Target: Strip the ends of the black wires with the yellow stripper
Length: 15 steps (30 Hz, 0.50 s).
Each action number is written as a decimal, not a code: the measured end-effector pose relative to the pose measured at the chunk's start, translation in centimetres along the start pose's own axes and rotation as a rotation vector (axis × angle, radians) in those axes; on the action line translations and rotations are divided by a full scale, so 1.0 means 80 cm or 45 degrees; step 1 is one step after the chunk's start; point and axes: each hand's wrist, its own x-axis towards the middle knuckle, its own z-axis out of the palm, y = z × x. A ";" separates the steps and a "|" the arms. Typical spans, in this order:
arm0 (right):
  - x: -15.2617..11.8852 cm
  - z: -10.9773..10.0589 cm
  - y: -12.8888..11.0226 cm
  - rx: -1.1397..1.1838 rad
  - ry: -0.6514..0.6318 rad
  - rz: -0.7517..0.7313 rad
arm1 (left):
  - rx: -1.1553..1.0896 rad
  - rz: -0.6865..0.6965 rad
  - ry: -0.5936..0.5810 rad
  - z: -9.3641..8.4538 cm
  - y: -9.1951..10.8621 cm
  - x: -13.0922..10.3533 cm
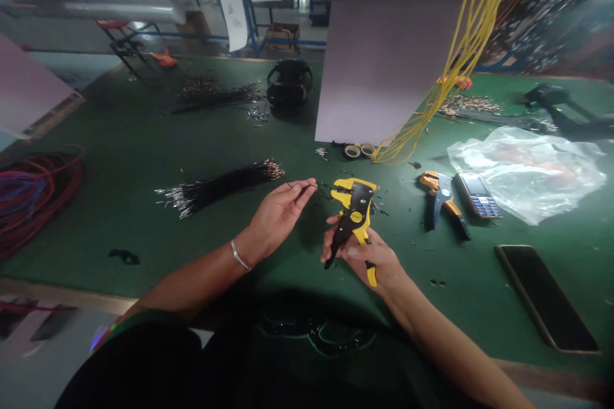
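Observation:
My right hand (362,252) is wrapped round the handles of a yellow and black wire stripper (355,217), its jaws pointing up and to the left. Just left of those jaws, my left hand (281,211) pinches a thin black wire (309,186) between thumb and fingers. The wire's far end is too fine to make out against the dark clutter. Behind the left hand lies a bundle of black wires (220,184), with bare copper at the right end and silvery tips at the left. Small black scraps (380,206) lie around the stripper's head.
To the right are a second wire stripper (439,201), a keypad phone (478,195), a clear plastic bag (532,169) and a smartphone (547,297). Yellow wires (460,57) hang beside a pale sheet (378,64). Tape rolls (352,151) sit below it. Coiled wires (36,198) lie far left.

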 end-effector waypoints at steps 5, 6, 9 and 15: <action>0.003 0.008 -0.016 -0.064 0.213 -0.098 | 0.234 0.100 -0.100 0.004 -0.018 -0.018; 0.004 0.008 -0.018 -0.056 0.246 -0.111 | 0.292 0.104 -0.125 0.005 -0.022 -0.021; 0.006 0.004 -0.018 -0.029 0.310 -0.135 | 0.462 0.103 -0.214 0.006 -0.033 -0.031; 0.005 0.001 -0.008 -0.008 0.373 -0.123 | 0.693 0.157 -0.360 0.008 -0.033 -0.043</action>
